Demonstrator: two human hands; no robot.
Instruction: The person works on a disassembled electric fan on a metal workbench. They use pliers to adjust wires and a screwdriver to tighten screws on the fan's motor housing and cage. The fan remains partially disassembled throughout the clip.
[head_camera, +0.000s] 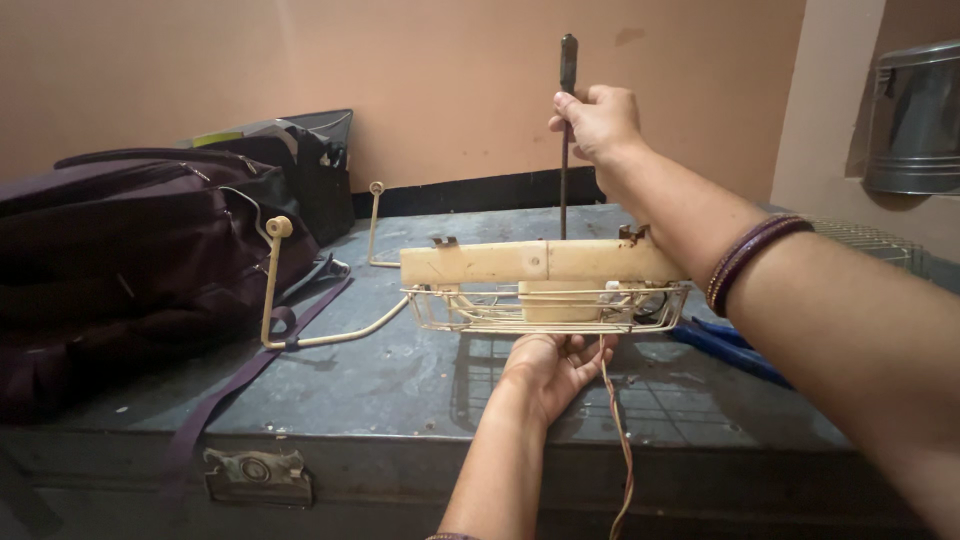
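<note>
My left hand (548, 366) cups the underside of a cream-coloured appliance body (540, 265) with a wire grille (545, 310), holding it up over a grey metal trunk lid (380, 380). My right hand (598, 122) grips a long dark screwdriver (566, 140) held upright, its shaft running down behind the cream body. A thin brown cord (620, 440) hangs from the appliance past my left wrist. A cream bent wire stand (290, 300) lies to the left on the lid.
A dark purple bag (130, 260) with a strap (230, 390) fills the left side, with a black bag (320, 170) behind it. Blue-handled pliers (725, 345) lie at the right. A metal container (915, 120) hangs on the right wall. The trunk latch (255, 470) is at the front.
</note>
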